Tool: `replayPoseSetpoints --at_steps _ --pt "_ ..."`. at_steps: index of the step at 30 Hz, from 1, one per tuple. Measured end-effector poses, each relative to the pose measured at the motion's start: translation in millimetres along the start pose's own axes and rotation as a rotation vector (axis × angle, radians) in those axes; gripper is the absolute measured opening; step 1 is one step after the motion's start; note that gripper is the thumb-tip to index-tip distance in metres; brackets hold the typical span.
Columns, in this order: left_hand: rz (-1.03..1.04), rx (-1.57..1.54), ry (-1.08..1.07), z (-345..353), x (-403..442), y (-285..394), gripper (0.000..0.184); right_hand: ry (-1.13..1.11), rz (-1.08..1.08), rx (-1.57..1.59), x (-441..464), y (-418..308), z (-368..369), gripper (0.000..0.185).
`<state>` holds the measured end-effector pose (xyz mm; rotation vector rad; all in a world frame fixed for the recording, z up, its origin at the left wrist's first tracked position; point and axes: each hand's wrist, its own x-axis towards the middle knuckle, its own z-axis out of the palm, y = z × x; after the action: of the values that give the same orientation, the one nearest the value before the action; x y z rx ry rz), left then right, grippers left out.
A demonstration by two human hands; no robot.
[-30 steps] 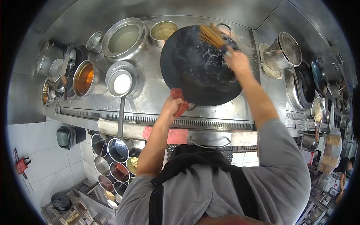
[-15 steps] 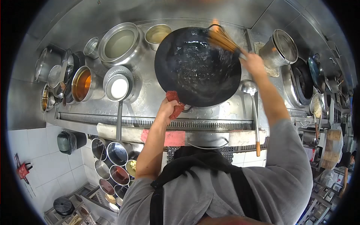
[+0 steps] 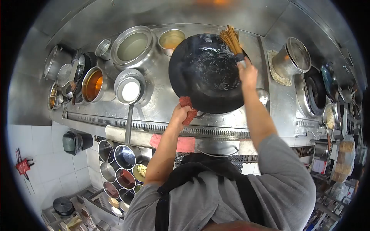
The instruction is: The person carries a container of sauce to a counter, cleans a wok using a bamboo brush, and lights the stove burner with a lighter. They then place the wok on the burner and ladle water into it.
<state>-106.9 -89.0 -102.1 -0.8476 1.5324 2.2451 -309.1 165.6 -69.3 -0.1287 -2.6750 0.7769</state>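
Note:
A big black wok [image 3: 208, 98] with water moving in it sits on the steel stove. My left hand [image 3: 180, 115] is closed around a folded red cloth [image 3: 185, 109], pressed against the wok's near-left rim by its handle. In my right hand [image 3: 248, 74] is a bamboo wok brush [image 3: 231, 41], gripped at its dark-bound end. Its bristles point up and away, over the wok's far-right rim. Behind my right forearm lies a ladle [image 3: 263, 95], with only part of its bowl showing.
Left of the wok stand a wide pot [image 3: 133, 48], a small pot [image 3: 171, 39], a strainer [image 3: 130, 75] over a white-filled container, and a pot of orange oil [image 3: 92, 84]. A tall pot [image 3: 290, 57] stands right. Several sauce pots [image 3: 125, 178] sit below left.
The brush has swung from pointing up-left over the wok to pointing more upright at its far-right rim. My right hand has shifted slightly left and down; my left hand keeps the cloth at the rim.

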Motion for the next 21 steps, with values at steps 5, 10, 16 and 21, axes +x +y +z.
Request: replayPoseSetpoints --at_steps 5,10,16,21 --pt "-0.002 0.026 -0.027 0 -4 3 0.03 -0.395 -0.204 0.201 -62 -65 15 0.05" --pt "0.028 -0.039 0.029 0 2 -6 0.029 -0.957 -0.281 0.01 -69 3 -81 0.055" --pt "0.023 -0.054 -0.04 -3 7 -5 0.03 -0.307 -0.316 -0.321 20 9 -31 0.052" --pt "0.018 -0.016 -0.01 -2 3 -4 0.029 -0.252 -0.253 0.049 -53 -67 40 0.05"
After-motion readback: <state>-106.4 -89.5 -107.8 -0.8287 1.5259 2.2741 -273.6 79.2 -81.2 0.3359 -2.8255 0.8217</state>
